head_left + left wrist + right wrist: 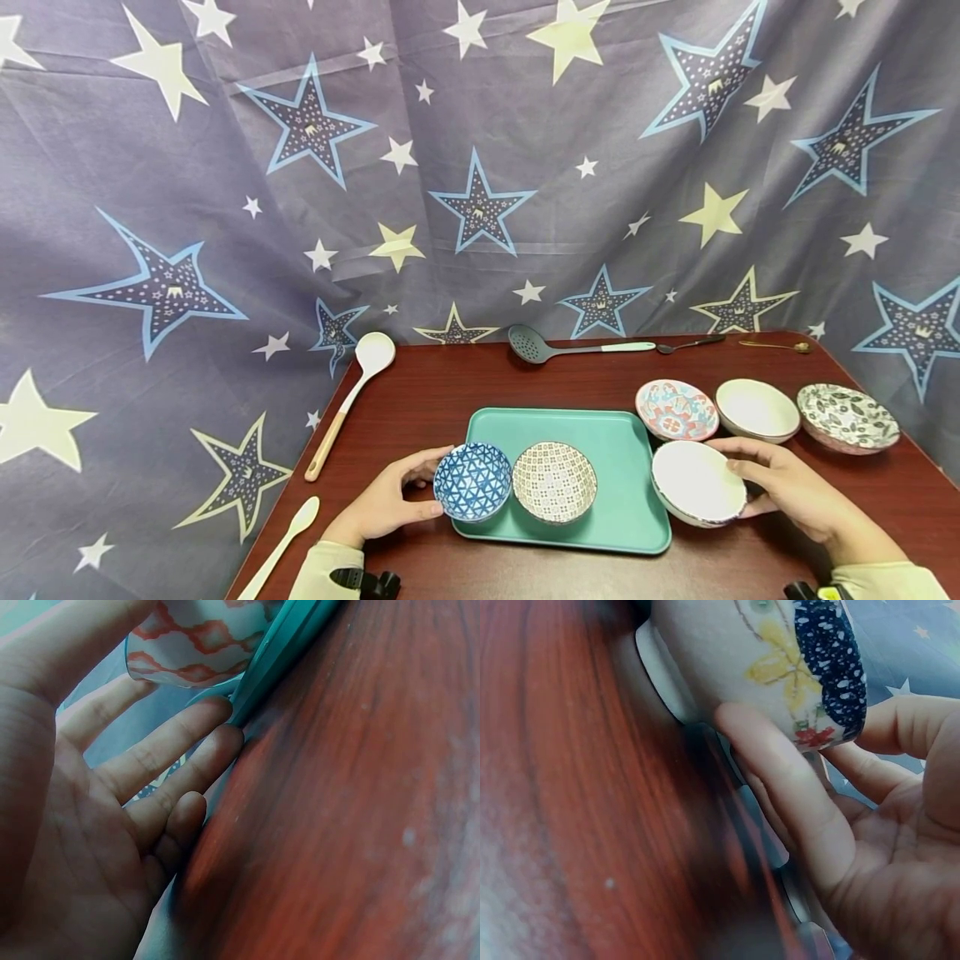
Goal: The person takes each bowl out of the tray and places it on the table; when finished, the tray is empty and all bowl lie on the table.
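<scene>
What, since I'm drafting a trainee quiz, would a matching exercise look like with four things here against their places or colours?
Column one:
1. Blue bowl
2. Skimmer
3. Ladle
4. Tray

Column two:
A. White, with a tan handle end
B. Green
C. At the left grip
D. Dark grey head with holes

Right pairs: 1-C, 2-D, 3-A, 4-B
</scene>
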Demonstrator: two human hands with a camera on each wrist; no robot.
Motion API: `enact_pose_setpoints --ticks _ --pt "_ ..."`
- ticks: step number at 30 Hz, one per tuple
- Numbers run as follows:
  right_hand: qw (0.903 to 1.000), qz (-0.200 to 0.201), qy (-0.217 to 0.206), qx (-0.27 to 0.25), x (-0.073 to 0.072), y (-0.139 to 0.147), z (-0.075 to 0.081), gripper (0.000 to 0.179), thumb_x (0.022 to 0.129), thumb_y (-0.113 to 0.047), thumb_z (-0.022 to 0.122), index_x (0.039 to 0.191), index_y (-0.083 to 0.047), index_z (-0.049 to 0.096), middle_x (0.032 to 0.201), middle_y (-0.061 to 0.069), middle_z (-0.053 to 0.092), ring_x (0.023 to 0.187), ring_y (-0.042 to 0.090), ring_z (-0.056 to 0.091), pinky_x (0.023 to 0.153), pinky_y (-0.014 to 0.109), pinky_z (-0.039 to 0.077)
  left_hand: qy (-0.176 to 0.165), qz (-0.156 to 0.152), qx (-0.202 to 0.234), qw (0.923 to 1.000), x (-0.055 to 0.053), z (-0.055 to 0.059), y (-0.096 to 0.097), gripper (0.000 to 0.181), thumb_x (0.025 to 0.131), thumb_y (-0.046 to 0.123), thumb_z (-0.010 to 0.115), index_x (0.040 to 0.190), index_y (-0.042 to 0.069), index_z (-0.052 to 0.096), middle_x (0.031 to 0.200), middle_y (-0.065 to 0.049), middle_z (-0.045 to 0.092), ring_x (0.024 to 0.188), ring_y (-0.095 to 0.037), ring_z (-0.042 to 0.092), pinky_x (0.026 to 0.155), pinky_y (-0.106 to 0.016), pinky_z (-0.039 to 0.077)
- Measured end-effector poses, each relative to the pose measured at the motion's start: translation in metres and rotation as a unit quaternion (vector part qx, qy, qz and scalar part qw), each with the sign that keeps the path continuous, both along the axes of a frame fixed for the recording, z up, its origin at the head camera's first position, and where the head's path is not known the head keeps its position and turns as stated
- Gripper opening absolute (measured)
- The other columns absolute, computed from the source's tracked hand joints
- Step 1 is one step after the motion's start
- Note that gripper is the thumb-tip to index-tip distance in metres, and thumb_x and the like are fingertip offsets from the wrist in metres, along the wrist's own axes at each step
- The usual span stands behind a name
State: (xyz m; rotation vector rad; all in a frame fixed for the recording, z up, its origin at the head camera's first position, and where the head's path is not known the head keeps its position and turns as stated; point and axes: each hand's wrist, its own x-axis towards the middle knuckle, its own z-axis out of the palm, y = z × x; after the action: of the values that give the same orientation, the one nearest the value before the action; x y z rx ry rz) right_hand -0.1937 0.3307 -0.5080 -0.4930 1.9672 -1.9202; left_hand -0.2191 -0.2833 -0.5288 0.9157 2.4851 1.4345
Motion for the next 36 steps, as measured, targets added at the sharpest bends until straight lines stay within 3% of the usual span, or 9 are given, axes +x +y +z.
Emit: enact_pose_setpoints --ticks 13,17,23,29,36 --pt "0.9999 -0.004 0.005 0.008 0.0 0.001 0.001 0.042 0.112 -0.006 0.043 0.139 -0.027 0.067 0.12 -0.006 0.07 0.092 0.02 0.073 0.068 0.047 0.062 0.001 -0.002 0.003 1.0 0.0 0.0 0.0 0.077 0.09 0.02 0.083 0.159 0.018 0.048 0.127 -0.002 0.069 0.112 -0.022 0.066 0.093 -0.039 0.053" --pt "0.9995 -0.013 0.017 0.024 0.002 0.001 0.005 0.037 0.112 -0.007 0.046 0.145 -0.012 0.062 0.124 -0.009 0.07 0.097 0.017 0.072 0.073 0.047 0.062 0.0 0.001 -0.003 1.0 -0.001 -0.002 -0.001 0.077 0.091 0.022 0.083 0.159 0.02 0.048 0.127 0.0 0.069 0.113 -0.021 0.066 0.093 -0.037 0.053" --pt "0.9948 -0.05 0.076 0.046 0.004 0.006 0.01 0.037 0.111 -0.005 0.049 0.144 0.011 0.052 0.129 -0.013 0.068 0.107 0.009 0.07 0.079 0.043 0.062 0.003 0.0 -0.004 1.0 -0.002 -0.004 -0.002 0.077 0.091 0.022 0.083 0.159 0.021 0.047 0.127 0.002 0.069 0.112 -0.021 0.066 0.093 -0.036 0.053" --pt "0.9937 -0.06 0.093 0.017 0.004 0.008 0.016 0.035 0.111 0.0 0.045 0.142 0.012 0.053 0.131 -0.001 0.07 0.117 0.009 0.068 0.087 0.035 0.06 0.002 -0.003 -0.002 1.0 -0.002 -0.004 -0.002 0.076 0.091 0.022 0.082 0.159 0.021 0.047 0.127 0.001 0.069 0.112 -0.021 0.066 0.093 -0.036 0.053" --pt "0.9828 -0.106 0.134 0.069 0.003 -0.005 0.038 0.038 0.109 -0.004 0.054 0.145 0.009 0.052 0.132 -0.002 0.069 0.118 0.006 0.066 0.092 0.027 0.056 -0.011 0.003 -0.004 0.9999 -0.001 -0.002 -0.001 0.076 0.091 0.021 0.082 0.158 0.023 0.048 0.127 0.002 0.07 0.113 -0.022 0.066 0.094 -0.037 0.053"
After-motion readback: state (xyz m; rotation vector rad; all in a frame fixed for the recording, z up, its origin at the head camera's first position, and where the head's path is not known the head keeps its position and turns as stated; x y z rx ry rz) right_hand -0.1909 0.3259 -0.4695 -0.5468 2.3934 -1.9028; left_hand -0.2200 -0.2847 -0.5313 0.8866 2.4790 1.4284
